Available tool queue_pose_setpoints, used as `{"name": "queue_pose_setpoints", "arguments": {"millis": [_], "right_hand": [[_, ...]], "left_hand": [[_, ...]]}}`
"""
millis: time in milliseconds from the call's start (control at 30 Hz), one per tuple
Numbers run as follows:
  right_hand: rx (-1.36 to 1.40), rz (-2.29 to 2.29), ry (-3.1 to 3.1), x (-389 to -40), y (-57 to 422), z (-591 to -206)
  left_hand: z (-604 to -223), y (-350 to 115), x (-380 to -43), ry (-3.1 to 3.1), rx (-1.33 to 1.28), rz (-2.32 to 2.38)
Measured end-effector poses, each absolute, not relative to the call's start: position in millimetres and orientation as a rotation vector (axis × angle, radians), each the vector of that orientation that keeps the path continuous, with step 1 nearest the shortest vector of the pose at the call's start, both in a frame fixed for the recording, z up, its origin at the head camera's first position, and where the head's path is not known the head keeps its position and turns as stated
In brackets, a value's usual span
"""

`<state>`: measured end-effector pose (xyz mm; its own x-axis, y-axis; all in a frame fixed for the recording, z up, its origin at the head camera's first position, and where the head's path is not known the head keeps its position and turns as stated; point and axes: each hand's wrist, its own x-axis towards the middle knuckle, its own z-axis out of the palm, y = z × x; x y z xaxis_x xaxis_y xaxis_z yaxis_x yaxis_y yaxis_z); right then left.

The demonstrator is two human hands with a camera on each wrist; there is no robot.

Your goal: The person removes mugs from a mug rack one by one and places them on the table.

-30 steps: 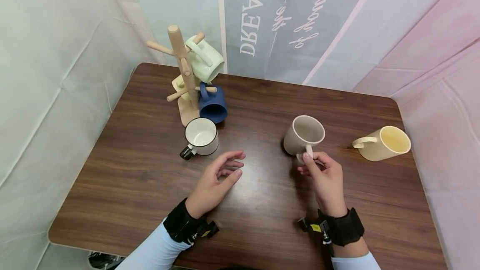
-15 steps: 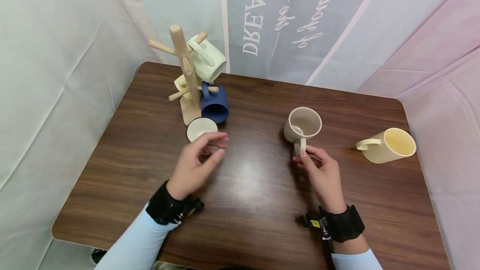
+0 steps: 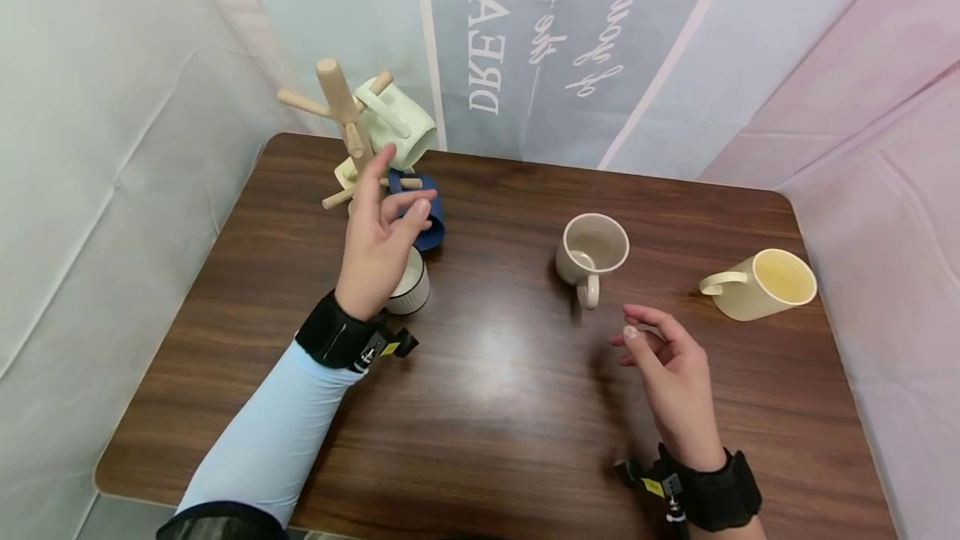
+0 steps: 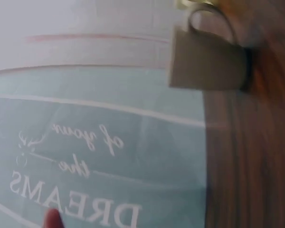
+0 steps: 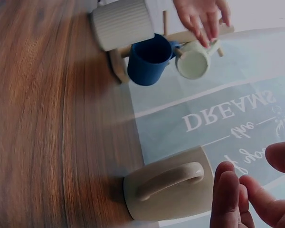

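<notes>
On the desk's (image 3: 510, 415) right, a right hand (image 3: 678, 382) hovers, its fingers loosely bent and slightly parted, just beside the upright taupe mug (image 3: 581, 262). A yellow mug (image 3: 753, 288) stands farther right. Leftward, a left hand (image 3: 375, 252), fingers spread, partly covers a ribbed white mug (image 3: 411, 297). Beyond, a wooden mug tree (image 3: 337, 94) carries a blue mug (image 5: 147, 64) and a pale green mug (image 3: 405, 127).

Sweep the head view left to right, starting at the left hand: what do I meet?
Left hand → taupe mug → right hand → yellow mug. Things overlapping the left hand are left out.
</notes>
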<state>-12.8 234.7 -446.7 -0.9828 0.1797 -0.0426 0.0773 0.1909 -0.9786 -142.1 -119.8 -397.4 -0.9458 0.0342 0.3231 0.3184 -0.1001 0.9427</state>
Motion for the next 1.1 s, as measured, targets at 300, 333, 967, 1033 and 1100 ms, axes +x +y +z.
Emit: {"name": "queue_pose_setpoints", "arguments": {"millis": [300, 333, 967, 1033, 1100], "right_hand": [[-0.242, 1.985, -2.306, -7, 237, -449], [-0.243, 1.989, -2.301, -7, 237, -449], [-0.269, 2.094, -2.18, -1, 246, -454], [-0.276, 2.097, -2.18, -1, 247, -455], [-0.282, 2.099, -2.176, 0, 248, -455]], "left_hand": [[-383, -95, -181, -1.5, -0.114, -2.522], [-382, -96, -184, -1.469, -0.114, -2.54], [-371, -87, -214, -1.171, -0.371, -2.752], [-369, -84, -217, -1.159, -0.375, -2.782], [-367, -81, -220, -1.141, -0.372, -2.824]]}}
